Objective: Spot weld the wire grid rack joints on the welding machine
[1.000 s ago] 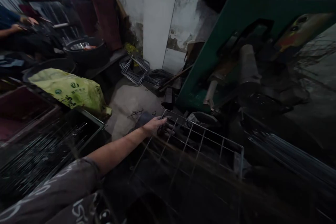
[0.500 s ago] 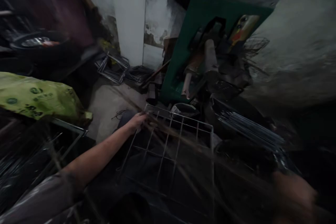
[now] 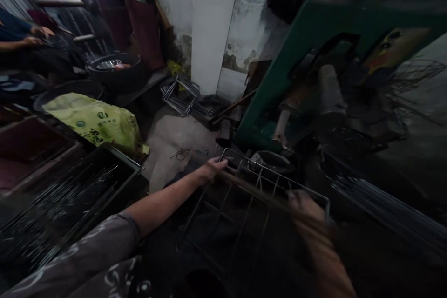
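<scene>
A rectangular wire grid (image 3: 260,177) of thin metal rods lies tilted in front of me, over my dark-clothed lap. My left hand (image 3: 213,168) is closed on its far left corner, thumb along the frame. Near the right part of the far edge, my right hand (image 3: 307,205) overlaps the grid; motion blur smears its fingers, so I cannot tell whether it grips a rod. A blurred brown strip (image 3: 251,189) crosses in front of the grid between both hands; its kind is unclear.
A green machine (image 3: 268,98) with projecting cylindrical arms stands ahead right. Bundled metal rods (image 3: 377,200) lie at right, more in a bin (image 3: 129,160) at left. Beyond are a yellow-green sack (image 3: 101,121), wire frames (image 3: 181,95) and a co-worker's hands (image 3: 40,37).
My right hand has come from the far lower right to the grid's right side. The view has swung left; my left hand stays on the grid's corner.
</scene>
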The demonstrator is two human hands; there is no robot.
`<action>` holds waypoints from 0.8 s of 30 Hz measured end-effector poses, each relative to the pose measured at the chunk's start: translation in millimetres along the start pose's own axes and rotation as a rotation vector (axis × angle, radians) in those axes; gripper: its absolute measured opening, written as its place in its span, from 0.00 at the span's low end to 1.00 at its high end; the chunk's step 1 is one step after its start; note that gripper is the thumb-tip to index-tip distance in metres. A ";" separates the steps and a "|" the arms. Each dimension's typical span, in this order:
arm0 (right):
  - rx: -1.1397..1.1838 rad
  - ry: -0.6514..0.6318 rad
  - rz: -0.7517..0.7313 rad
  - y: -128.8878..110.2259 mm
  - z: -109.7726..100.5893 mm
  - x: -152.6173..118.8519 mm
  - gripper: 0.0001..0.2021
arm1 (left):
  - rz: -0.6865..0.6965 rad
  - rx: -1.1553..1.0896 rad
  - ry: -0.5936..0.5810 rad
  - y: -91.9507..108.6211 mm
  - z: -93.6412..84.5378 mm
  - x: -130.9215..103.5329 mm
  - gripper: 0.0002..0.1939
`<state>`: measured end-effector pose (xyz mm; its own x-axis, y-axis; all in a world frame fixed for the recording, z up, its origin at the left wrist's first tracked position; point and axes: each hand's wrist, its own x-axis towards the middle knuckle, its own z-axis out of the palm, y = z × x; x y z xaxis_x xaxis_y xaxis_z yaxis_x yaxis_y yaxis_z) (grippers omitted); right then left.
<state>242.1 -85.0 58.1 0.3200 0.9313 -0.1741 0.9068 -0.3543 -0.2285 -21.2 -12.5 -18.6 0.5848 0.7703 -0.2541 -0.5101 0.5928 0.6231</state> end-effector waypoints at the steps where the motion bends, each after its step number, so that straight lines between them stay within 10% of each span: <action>1: -0.016 -0.028 0.020 -5.5 0.5 3.4 0.16 | 0.010 -0.001 -0.005 0.2 -1.0 -0.4 0.29; 24: 0.015 0.101 0.197 -35.7 17.4 -12.9 0.19 | 0.100 -0.057 -0.067 -4.4 -5.7 -0.9 0.27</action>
<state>200.8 -85.8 51.8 0.5168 0.8476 -0.1203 0.8204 -0.5305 -0.2135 -23.1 -14.4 -25.3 0.5689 0.8100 -0.1420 -0.6020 0.5279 0.5991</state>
